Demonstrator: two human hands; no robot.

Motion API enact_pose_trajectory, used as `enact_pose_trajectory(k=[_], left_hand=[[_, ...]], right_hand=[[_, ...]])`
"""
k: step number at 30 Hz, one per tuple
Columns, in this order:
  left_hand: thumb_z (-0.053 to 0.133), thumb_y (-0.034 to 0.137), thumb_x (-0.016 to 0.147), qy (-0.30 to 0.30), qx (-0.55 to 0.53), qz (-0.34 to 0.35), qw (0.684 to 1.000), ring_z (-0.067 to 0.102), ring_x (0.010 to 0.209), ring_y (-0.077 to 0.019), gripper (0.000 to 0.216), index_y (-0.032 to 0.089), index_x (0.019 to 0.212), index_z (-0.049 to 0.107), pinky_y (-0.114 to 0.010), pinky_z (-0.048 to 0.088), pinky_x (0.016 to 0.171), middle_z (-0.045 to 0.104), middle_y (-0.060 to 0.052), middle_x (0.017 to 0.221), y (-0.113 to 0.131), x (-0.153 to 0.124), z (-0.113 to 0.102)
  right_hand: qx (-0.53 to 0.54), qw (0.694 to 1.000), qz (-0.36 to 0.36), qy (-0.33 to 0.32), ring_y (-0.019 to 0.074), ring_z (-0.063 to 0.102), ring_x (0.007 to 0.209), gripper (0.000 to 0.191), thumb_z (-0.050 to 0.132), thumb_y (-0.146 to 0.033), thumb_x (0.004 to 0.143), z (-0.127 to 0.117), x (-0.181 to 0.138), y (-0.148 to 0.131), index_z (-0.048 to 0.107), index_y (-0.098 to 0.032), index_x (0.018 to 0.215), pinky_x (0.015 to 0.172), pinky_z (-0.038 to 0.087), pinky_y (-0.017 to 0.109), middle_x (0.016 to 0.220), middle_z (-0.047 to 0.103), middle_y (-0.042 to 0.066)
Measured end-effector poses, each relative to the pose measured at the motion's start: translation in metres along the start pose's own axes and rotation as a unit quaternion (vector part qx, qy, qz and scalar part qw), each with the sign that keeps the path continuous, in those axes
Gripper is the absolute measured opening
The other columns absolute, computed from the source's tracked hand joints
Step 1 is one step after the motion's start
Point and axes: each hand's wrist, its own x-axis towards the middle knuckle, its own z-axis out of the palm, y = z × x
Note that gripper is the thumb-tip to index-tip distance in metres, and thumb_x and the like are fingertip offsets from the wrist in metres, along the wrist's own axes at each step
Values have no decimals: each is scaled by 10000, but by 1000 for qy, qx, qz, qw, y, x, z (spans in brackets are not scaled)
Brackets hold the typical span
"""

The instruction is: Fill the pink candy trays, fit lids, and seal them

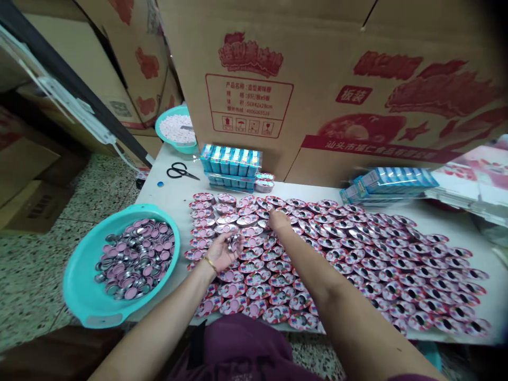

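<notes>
Rows of small oval printed cartons stand close together on the white table. Many at the left have a pink round disc in the top, while those at the right show dark round holes. My left hand, palm up with curled fingers, holds some small round cups above the left rows. Farther forward, my right hand reaches down to a carton near the back rows, its fingers closed together; what they hold is hidden. A turquoise basin at the left contains many loose pink and silvery round cups.
Black scissors and a blue cap lie at the back left. Behind the cartons stand wrapped blue packs, more blue packs and a large cardboard box. A second turquoise basin holds small pale pieces.
</notes>
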Motion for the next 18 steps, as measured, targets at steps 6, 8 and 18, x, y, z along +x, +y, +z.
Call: enact_pose_trajectory(k=[6,8,18], left_hand=[[474,173,748,12,-14,37,999,586,634,-126,119,130,827,551,-271,488,600,603,-62,743,-20,14,6],[472,164,746,7,-8,24,1000,557,546,-101,104,117,786,555,-237,475,537,594,-40,677,-28,15,2],[519,132,717,25,-35,-29,999,543,560,-76,81,117,796,532,-127,396,405,576,-61,715,-29,-24,-50]], right_hand=[[141,933,-299,143,148,505,931,257,410,-261,819,20,-74,-16,526,-248,1048,772,386,244,1035,542,46],[161,889,-405,141,145,493,925,226,452,-228,796,33,-98,-27,569,-263,986,776,378,242,1030,543,31],[242,958,-117,100,127,542,696,159,422,-233,773,59,-106,-22,548,-179,853,627,395,215,744,591,12]])
